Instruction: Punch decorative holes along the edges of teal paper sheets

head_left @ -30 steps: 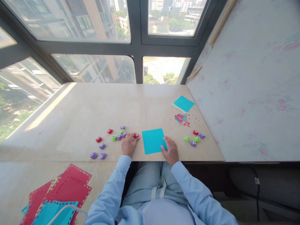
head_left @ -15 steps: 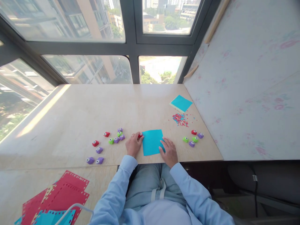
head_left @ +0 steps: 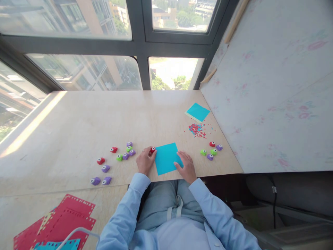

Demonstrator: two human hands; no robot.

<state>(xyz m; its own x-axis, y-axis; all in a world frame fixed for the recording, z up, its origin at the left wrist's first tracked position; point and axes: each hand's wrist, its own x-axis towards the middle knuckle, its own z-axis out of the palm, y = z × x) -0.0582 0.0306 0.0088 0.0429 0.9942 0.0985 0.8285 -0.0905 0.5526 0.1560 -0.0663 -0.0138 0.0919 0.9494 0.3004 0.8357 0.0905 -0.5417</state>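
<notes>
Here, seated at a pale wooden table [head_left: 78, 118] by the window, you have your left hand [head_left: 144, 161] closed on a small red punch [head_left: 152, 150], pinched at the fingertips and sitting at the left edge of a blue paper square [head_left: 167, 158]. Your right hand [head_left: 185, 167] lies flat and open on the sheet's near right corner, gripping nothing, only pinning the paper to the wood.

The punch looks like hard plastic: light, rigid, smooth, best taken by its 2 sides between thumb and forefinger. The paper reads as thin and limp, apt to slide or crease, so it is better held flat at an edge or corner.

From your left grip, the sheet spreads immediately to the right, touching or nearly touching the punch. Just left of that grip sits a cluster of purple and green punches [head_left: 126, 152], with more red and purple ones farther left. Right of your right hand lie 4 more punches [head_left: 210, 151]; beyond them, a scatter of red confetti [head_left: 196, 129] and a stack of blue paper [head_left: 197, 111].
</notes>
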